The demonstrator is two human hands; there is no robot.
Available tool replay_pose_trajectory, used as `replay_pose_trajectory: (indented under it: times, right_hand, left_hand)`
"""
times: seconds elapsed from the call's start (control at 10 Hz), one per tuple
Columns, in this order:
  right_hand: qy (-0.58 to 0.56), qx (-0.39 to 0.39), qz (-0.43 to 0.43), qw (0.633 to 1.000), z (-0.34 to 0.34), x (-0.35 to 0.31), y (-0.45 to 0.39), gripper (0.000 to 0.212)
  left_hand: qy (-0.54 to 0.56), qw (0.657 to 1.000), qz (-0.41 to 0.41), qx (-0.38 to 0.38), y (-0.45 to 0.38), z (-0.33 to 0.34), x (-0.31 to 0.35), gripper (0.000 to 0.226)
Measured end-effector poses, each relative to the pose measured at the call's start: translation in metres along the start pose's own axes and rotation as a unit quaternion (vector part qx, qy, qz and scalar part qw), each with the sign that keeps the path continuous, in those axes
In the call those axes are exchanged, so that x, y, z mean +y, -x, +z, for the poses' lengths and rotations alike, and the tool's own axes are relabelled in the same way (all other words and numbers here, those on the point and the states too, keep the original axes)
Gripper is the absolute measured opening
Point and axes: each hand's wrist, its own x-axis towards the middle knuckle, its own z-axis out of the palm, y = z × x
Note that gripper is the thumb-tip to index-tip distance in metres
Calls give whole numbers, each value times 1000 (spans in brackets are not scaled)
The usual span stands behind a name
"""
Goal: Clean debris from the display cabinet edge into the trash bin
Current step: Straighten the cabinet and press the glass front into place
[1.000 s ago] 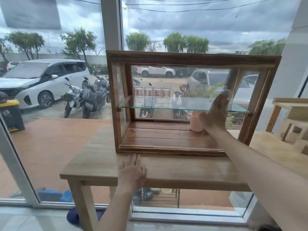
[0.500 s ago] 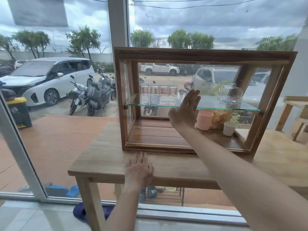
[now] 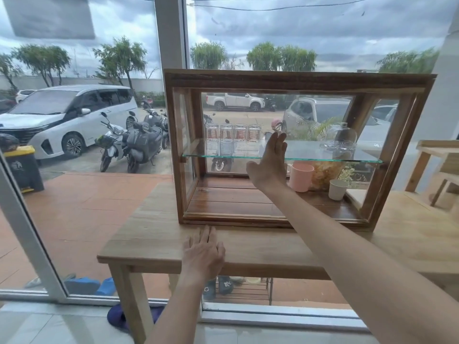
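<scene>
A wooden display cabinet [image 3: 293,81] with glass sides stands on a light wooden table [image 3: 154,234] by the window. My right hand [image 3: 269,167] is raised flat against the cabinet's front, palm forward, fingers together, at the height of the glass shelf [image 3: 323,158]. My left hand [image 3: 205,253] lies flat on the table's front edge, just below the cabinet's bottom left rail [image 3: 223,219]. Neither hand holds anything. I see no debris on the rail. No indoor trash bin is in view.
Inside the cabinet are several glass jars [image 3: 233,140] on the shelf, a pink mug [image 3: 301,177], a white cup [image 3: 337,189] and a glass dome jar [image 3: 339,145]. A shoe rack [image 3: 243,289] sits under the table. Another wooden stand [image 3: 439,167] is at right.
My right hand has slid leftward across the cabinet front, from near the right side to left of the pink mug. My left hand stays on the table edge.
</scene>
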Motion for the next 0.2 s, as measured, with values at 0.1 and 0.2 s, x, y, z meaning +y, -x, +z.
replay_pose_trajectory:
  times: [0.1, 0.2]
  right_hand:
    - [-105, 39, -26, 993, -48, -14, 29, 77]
    - [-188, 123, -125, 966, -117, -19, 88, 49]
  left_hand:
    - [2, 1000, 8, 1, 2, -5, 3, 61]
    - [-5, 1000, 4, 24, 4, -3, 3, 61]
